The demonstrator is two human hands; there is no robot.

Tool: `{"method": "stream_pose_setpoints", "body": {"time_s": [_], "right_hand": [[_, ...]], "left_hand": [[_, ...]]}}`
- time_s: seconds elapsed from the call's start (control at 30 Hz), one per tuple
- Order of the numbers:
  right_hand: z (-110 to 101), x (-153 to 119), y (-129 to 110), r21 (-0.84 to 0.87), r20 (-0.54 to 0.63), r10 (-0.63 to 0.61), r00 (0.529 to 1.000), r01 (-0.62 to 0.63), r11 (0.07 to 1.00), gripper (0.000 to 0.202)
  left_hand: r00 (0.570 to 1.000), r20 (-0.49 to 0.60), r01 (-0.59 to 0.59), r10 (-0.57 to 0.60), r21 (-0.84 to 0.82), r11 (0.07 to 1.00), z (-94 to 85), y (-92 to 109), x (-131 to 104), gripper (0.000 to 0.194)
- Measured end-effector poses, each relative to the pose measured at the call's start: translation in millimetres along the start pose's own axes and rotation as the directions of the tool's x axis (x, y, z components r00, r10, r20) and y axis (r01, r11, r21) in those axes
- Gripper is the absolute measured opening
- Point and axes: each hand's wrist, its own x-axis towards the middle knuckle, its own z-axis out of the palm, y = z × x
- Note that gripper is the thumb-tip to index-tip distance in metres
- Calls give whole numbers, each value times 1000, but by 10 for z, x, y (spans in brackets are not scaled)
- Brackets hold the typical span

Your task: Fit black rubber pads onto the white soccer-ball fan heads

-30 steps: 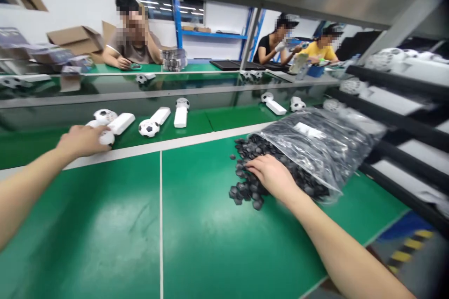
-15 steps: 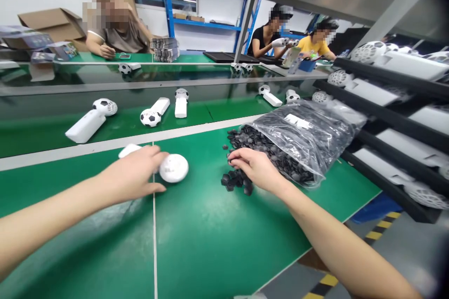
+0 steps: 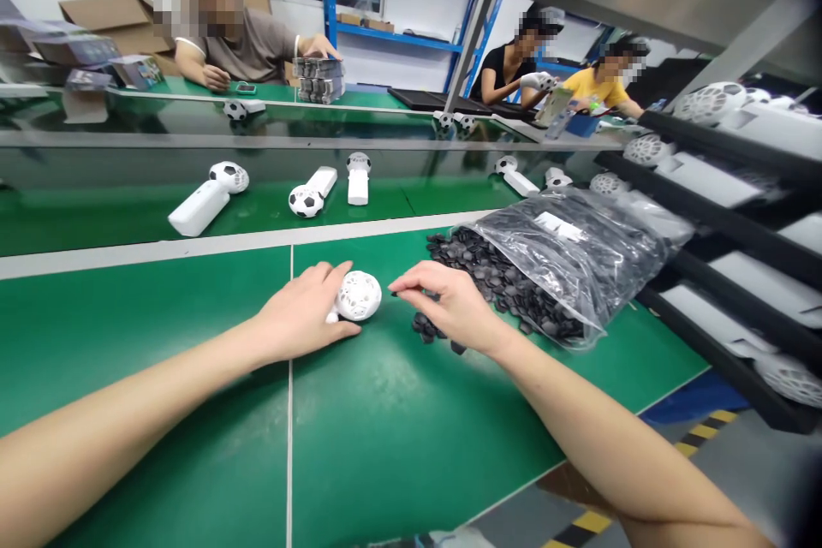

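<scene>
- Table [image 3: 360, 437]: green and smooth-looking, filling the foreground before me; a rounded thing released here could, I judge, roll or slide. Clock positions centre on the white ball, twelve pointing away from the worker.
- Plastic bag [image 3: 571, 261], between two and three o'clock: lying flat, open mouth spilling black pieces; a knock from the right wrist might spread the spill.
- Left hand [image 3: 308, 308], nine o'clock: thumb and fingers around the ball-headed item; firmness cannot be told. Were the hold slack, a bump could turn it.
- Right hand [image 3: 449, 300], three o'clock: fingertips pinching one black piece.
- White ball-headed item [image 3: 360, 297], centre: openwork ball exposed, remainder largely hidden by the hand.
- Loose black pieces [image 3: 427, 327], four o'clock: near the right hand, liable to scatter if swept.
- Pinched black piece [image 3: 394, 294]: just beside the ball, apart from it; so narrow a grip could drop it.
</scene>
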Motion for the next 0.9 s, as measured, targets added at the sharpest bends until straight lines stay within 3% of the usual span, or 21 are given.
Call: {"method": "stream_pose_setpoints", "body": {"time_s": [0.13,0.23,0.33,0.43,0.5,0.57,0.67,0.8,0.9], "right_hand": [[146,31,-58,-87,94,-217,972,225,970,20],[268,75,-112,-202,167,-250,954,281,938,15],[348,119,-152,-285,198,-176,964,229,931,10],[373,132,-146,-291,137,-107,985,143,946,7],[372,126,-114,-224,58,-56,997,67,972,6],[377,111,-74,-116,18,26,999,-24,993,23],[426,67,-32,14,71,139,988,-140,990,42],[523,15,-9,95,59,164,985,-169,981,43],[467,65,106,140,64,164,984,-172,975,37]], "left_hand": [[999,-5,-34,33,-94,995,56,1,83,88],[999,-16,-51,50,-152,987,83,-15,95,93],[997,-40,-66,60,-179,982,83,-32,73,90],[995,-67,-88,76,-214,973,71,-36,53,80],[993,-80,-101,85,-226,969,62,-32,49,73],[993,-89,-98,79,-228,969,53,-26,50,68],[993,-95,-90,69,-240,967,48,-21,58,62],[993,-102,-87,64,-240,967,53,-24,62,58],[995,-87,-71,53,-221,973,58,-18,56,60]]}}
